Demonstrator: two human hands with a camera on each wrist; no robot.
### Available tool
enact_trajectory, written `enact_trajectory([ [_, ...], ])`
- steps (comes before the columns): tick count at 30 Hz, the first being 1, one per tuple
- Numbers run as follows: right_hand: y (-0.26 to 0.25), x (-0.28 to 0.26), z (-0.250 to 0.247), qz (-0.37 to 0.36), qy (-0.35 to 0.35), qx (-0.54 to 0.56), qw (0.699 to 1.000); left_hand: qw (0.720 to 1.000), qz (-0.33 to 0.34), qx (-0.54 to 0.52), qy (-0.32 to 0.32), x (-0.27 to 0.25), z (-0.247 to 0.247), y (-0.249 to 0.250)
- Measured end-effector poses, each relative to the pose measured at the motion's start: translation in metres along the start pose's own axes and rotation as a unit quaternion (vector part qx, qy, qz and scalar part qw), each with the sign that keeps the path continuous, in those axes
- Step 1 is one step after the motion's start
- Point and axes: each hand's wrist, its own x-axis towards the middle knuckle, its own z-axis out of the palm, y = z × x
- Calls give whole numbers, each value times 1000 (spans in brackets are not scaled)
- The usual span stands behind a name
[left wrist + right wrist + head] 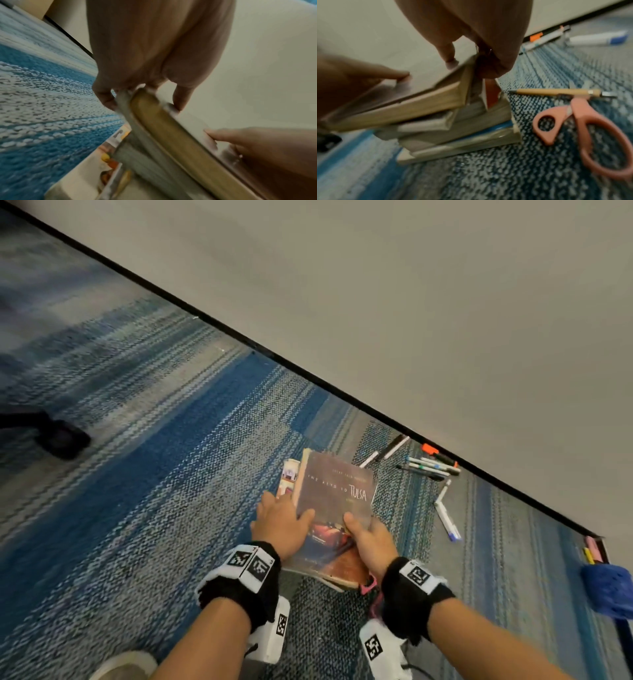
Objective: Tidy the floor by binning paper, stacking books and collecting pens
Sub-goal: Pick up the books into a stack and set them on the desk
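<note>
A brown book titled "The Keys to Tulsa" tops a stack of several books on the striped blue carpet. My left hand grips its left edge, with the thumb on the cover and the fingers curled under. My right hand grips its near right corner, thumb on the cover. In the right wrist view the top book sits tilted, its near edge raised off the books below. Several pens and markers lie by the wall, and a white marker lies nearer.
Pink scissors and a wooden pen lie on the carpet right of the stack. A grey wall with a black baseboard runs behind. A black chair caster stands far left. A blue object is at the right edge.
</note>
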Motion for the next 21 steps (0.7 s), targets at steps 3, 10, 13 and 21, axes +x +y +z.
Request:
enact_trajectory([
  [3,8,3,4,-72,89,-163,980,997,16,24,70,-8,6,0],
  [10,-8,6,0,-86,37,-112,989,994,39,73,75,1,-3,14],
  [13,-8,-3,3,-100,-25,14,995,992,46,109,48,9,-11,10],
  [21,-7,0,-8,-31,-97,176,979,994,65,91,-9,22,-14,-5],
])
